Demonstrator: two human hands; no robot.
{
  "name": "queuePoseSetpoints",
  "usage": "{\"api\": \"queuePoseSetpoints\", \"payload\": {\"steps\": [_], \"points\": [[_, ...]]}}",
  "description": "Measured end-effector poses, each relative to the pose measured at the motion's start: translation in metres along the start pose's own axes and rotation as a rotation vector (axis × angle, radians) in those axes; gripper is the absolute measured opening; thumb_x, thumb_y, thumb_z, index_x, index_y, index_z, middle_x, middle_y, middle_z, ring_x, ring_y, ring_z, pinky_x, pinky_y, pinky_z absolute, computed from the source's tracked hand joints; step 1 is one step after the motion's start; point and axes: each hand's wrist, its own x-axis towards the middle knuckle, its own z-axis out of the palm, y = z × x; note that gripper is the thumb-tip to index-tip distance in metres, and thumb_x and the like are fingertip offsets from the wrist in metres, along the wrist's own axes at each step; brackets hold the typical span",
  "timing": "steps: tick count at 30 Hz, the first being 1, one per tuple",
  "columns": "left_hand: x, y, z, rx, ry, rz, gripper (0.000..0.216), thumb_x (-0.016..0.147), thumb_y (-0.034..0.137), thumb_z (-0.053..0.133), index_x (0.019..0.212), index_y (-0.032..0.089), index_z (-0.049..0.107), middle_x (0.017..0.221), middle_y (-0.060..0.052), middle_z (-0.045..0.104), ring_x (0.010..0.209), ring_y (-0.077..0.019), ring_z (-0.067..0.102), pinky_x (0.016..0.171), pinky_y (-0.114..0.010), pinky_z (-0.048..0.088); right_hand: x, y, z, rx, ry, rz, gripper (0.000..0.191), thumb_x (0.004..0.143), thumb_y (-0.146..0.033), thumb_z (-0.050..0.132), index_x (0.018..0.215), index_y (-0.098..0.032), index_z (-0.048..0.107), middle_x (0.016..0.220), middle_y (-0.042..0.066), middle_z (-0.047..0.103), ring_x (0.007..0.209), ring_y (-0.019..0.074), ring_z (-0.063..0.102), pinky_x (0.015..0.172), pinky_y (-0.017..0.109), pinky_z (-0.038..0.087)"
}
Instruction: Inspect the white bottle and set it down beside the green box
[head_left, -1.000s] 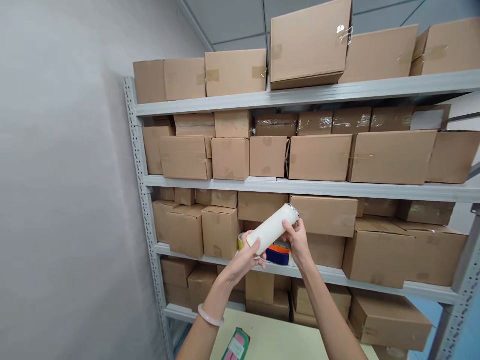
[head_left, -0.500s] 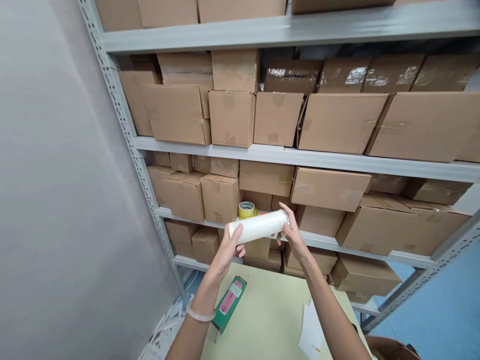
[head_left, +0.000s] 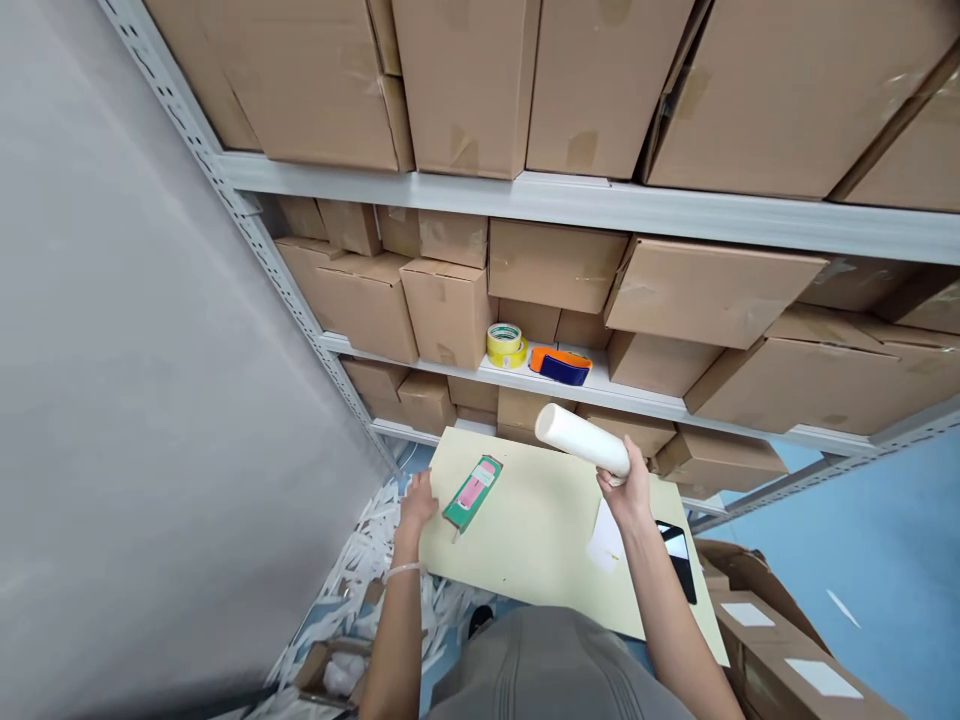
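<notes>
Two hands were in view: the left hand [head_left: 417, 500] and the right hand [head_left: 628, 492]. There was one white roll [head_left: 581, 441], one green and pink packet [head_left: 472, 491], one yellow tape roll [head_left: 505, 344], one orange and blue tape dispenser [head_left: 561, 365], one dark phone [head_left: 679, 557] and one white paper slip [head_left: 604, 540] on the one desk [head_left: 532, 540]. The cardboard boxes [head_left: 450, 310] and the white scraps [head_left: 360, 570] on the floor were too many to count surely.

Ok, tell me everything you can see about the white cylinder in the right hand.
The white cylinder is a plain, smooth, matte tube with no visible label; its material cannot be told. The right hand grips its lower end, so it juts up and to the left, tilted, above the pale yellow table. Its free end shows a flat round white face. Nothing else touches it.
</notes>
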Motion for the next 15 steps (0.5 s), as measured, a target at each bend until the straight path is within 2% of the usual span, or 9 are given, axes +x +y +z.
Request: {"api": "queuePoseSetpoints", "payload": {"steps": [3,6,10,15], "points": [[-0.002,-0.028,0.052,0.046,-0.055,-0.080,0.073,0.069,0.004,0.055,0.140,0.014,0.039,0.149,-0.021,0.039,0.139,-0.0355,0.036,0.106,-0.051,0.036,-0.004,0.008,-0.029,0.011,0.060,0.011,0.045,0.066,-0.055,0.076,0.080,-0.024,0.046,0.058,-0.009,0.053,0.035,0.0058,0.038,0.029,0.020,0.024],[-0.007,-0.030,0.086,0.027,-0.071,-0.092,0.067,0.073,0.009,0.056,0.138,0.015,0.041,0.147,-0.019,0.043,0.136,-0.0347,0.042,0.103,-0.047,0.038,-0.006,0.011,-0.047,-0.008,0.125,-0.013,0.043,0.066,-0.051,0.076,0.082,-0.025,0.046,0.059,-0.009,0.054,0.036,0.0062,0.040,0.031,0.021,0.031],[-0.002,-0.024,0.101,-0.015,-0.050,-0.088,0.052,0.083,0.019,0.052,0.134,0.022,0.046,0.141,-0.013,0.051,0.124,-0.0282,0.054,0.092,-0.035,0.044,-0.008,0.008,-0.055,-0.063,0.152,-0.060,0.040,0.069,-0.052,0.074,0.082,-0.025,0.046,0.059,-0.009,0.054,0.035,0.0065,0.041,0.031,0.022,0.032],[0.008,-0.018,0.102,0.011,-0.018,-0.127,0.045,0.088,0.021,0.045,0.133,0.019,0.048,0.134,-0.016,0.055,0.116,-0.0276,0.061,0.085,-0.036,0.047,-0.014,0.003,-0.059,-0.061,0.176,-0.066,0.044,0.067,-0.055,0.074,0.081,-0.025,0.046,0.057,-0.010,0.052,0.034,0.0060,0.039,0.030,0.021,0.028]]}}
